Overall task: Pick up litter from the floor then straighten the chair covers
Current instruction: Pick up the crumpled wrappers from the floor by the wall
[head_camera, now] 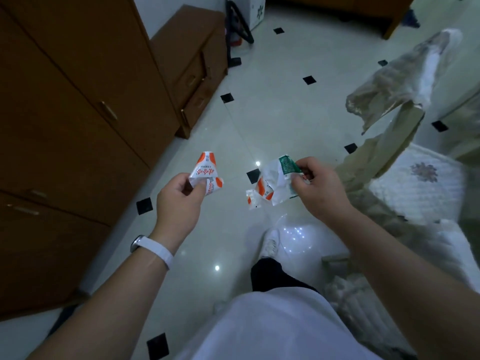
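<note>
My left hand (179,197) pinches a crumpled white and orange wrapper (206,172) above the floor. My right hand (318,188) grips a bunch of wrappers (275,181), white with orange and green print, which hangs to its left. Both hands are held out over the pale tiled floor (272,113). On the right stands a chair with a rumpled beige and white cover (405,81) draped askew over its back. A white quilted seat pad (420,180) with a flower print lies below it.
Brown wooden cabinets (78,113) line the left side, with a lower drawer unit (194,66) behind them. A dark bag or stand (237,29) sits at the back. My white shoe (270,242) and dark trouser leg are below my hands.
</note>
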